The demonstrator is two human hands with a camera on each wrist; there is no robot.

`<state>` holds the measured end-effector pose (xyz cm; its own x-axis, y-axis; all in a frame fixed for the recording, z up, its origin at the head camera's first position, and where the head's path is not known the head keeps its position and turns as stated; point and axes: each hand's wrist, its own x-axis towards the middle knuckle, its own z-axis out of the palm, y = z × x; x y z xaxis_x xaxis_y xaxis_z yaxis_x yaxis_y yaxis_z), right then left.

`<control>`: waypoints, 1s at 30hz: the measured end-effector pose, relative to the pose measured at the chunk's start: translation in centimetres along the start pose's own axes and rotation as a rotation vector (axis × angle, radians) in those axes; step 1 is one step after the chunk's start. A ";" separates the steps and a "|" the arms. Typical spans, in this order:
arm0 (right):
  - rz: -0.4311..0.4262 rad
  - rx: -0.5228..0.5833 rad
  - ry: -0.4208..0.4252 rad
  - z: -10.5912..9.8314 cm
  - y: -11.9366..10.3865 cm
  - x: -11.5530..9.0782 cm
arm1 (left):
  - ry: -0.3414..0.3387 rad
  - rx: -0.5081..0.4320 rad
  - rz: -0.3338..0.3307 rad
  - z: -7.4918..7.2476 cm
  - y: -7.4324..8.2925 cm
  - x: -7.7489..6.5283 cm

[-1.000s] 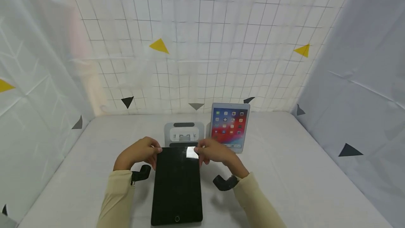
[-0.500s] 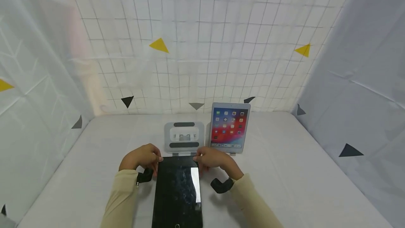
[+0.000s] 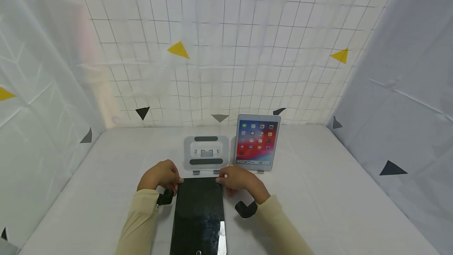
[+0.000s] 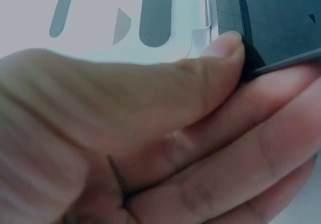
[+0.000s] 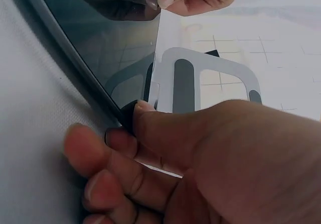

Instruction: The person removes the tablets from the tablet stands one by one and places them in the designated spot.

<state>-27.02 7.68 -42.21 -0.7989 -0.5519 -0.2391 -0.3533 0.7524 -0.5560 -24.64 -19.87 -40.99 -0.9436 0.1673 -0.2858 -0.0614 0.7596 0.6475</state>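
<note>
Watching both hands from my end, I've got them on the black tablet [image 3: 199,215], one at each far corner. The left hand [image 3: 161,175] pinches the left corner, thumb on top of the glass and fingers tucked under the edge, so that grip is narrow. The right hand [image 3: 238,178] does the same on the right corner, with thumb on top and a few other fingertips loose beside the edge.

The tablet's screen is dark with some glare low on the right, and its near end runs out of the bottom of my head view, so I can't tell if that end touches the white table [image 3: 336,184]. Its far edge sits right by the grey stand [image 3: 206,161], whose plate leans upright with two dark pads across it.

Just right of that stand, a white tablet [image 3: 257,143] is propped up, tilted back, with its home screen lit and app icons showing. Both arms have beige sleeves, plus a black mount [image 3: 246,209] at each wrist.
</note>
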 end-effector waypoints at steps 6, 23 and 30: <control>0.007 -0.038 0.009 0.0 -0.1 0.0 | 0.029 0.016 -0.050 0.3 0.3 0.5; 0.044 0.109 0.149 -4.7 -0.1 -3.1 | 0.315 0.070 0.181 2.5 6.3 0.6; 0.151 0.068 0.342 -9.2 2.0 -6.7 | 0.393 -0.144 0.407 6.0 9.4 2.7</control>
<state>-26.86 16.16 -34.37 -0.9599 -0.2760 -0.0486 -0.1956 0.7840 -0.5891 -25.87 -8.54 -39.91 -0.9487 0.1613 0.2721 0.3139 0.5852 0.7477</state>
